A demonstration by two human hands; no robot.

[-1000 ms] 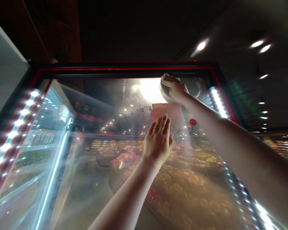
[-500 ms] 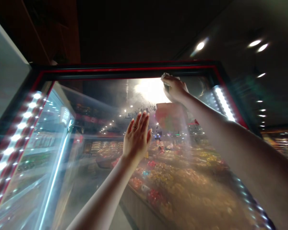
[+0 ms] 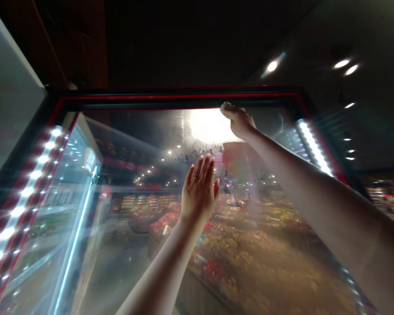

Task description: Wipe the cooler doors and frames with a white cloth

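A large glass pane [image 3: 134, 144] with a dark frame [image 3: 170, 97] edged in red fills the view. My left hand [image 3: 200, 188] is raised before the middle of the glass, palm toward it, fingers stretched out, a thin ring on one finger. Whether its palm touches the pane I cannot tell. Higher and to the right, my right hand [image 3: 242, 122] is closed on a crumpled whitish cloth [image 3: 228, 106] near the top edge of the glass. Most of the cloth is hidden in the hand. Dark specks or droplets [image 3: 197, 152] mark the glass above my left fingers.
Bright LED strips [image 3: 28, 191] run down the left side of the frame, with another strip [image 3: 315, 146] on the right. Seen in or through the glass are a lit cabinet, shop shelves and heaped colourful packages [image 3: 249, 245]. Ceiling lamps [image 3: 272, 66] shine above right.
My left hand has shifted a little to the right along the glass. My right hand stays close to the top edge with the cloth. The view has moved slightly.
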